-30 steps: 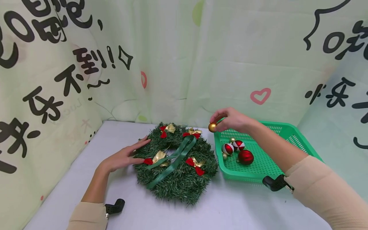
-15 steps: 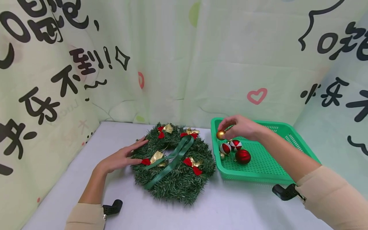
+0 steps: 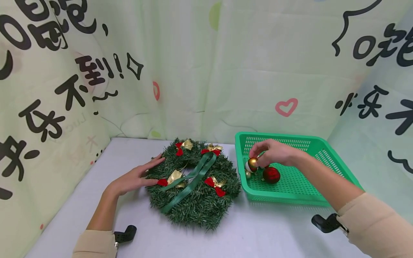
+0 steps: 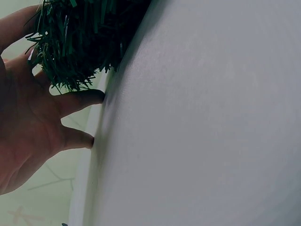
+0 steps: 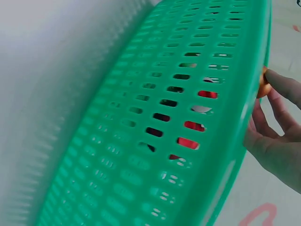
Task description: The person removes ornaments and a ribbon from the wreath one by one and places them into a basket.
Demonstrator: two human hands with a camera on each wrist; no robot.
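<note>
A green pine wreath lies on the table, trimmed with red and gold bows and a dark green ribbon. At its left side rests my left hand, fingers spread and fairly straight, the thumb beside one bow. In the left wrist view the wreath's needles sit between the spread fingers. My right hand pinches a gold Christmas ball inside the green basket. Behind it, a red and white ball is partly covered. The basket wall hides much of that hand in the right wrist view.
A shiny red ball and a small pale gold ball lie in the basket, close to the right hand. Printed curtains enclose the white table at the back and sides.
My right hand has carried the gold ball from over the basket's left rim down into the basket, among the other balls. The left hand stays at the wreath. The head view has shifted slightly.
</note>
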